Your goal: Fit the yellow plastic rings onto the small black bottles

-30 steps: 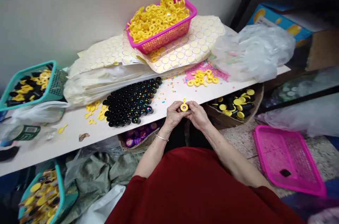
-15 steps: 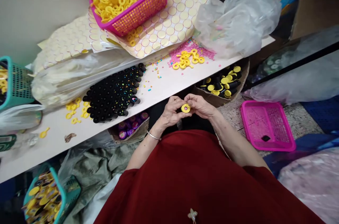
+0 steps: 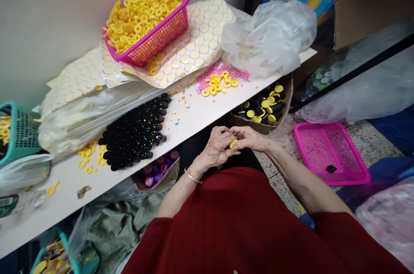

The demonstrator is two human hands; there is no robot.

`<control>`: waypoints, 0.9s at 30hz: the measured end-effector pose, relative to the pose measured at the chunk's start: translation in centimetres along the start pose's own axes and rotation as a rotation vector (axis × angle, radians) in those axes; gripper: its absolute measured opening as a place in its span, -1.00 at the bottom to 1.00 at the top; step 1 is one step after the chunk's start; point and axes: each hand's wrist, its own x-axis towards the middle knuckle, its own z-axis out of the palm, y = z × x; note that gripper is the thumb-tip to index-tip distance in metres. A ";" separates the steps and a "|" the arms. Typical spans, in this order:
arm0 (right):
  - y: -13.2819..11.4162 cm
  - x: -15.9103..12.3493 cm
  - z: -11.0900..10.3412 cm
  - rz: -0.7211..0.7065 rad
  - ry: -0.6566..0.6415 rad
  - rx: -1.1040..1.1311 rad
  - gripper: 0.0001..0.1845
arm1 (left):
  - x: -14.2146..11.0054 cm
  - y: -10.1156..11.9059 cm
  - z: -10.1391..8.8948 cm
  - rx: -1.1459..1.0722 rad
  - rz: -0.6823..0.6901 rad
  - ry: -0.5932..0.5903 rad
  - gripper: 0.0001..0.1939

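Pale wall (image 3: 48,15) is rising behind a white desk (image 3: 202,112) that is running diagonally. At far left, a teal basket (image 3: 27,129) is showing. Black tubes (image 3: 131,133) are standing tightly packed near the front edge, and behind them a pink basket (image 3: 161,39) is holding heaped yellow rings (image 3: 140,17). Before the desk, the left hand (image 3: 216,149) is curling its grip around a yellow cap (image 3: 233,144), while the right hand (image 3: 250,139) is pinching the cap between thumb and fingers. Just right, a cardboard box (image 3: 255,126) is holding black and yellow pieces; a pink tray (image 3: 334,179) is lying on the floor (image 3: 284,179) beyond.
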 end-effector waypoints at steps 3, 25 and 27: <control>-1.0 0.2 -0.4 0.019 -0.105 -0.079 -0.64 | 0.2 0.1 -0.3 0.003 0.021 -0.025 -0.76; -0.9 2.3 -10.8 -0.243 1.275 -0.724 -0.77 | -5.2 -2.6 -2.0 0.308 -0.381 0.624 -0.82; -0.5 2.7 -10.2 -0.371 1.132 -0.745 -0.80 | -7.6 -3.0 -2.9 0.460 -0.517 0.794 -0.83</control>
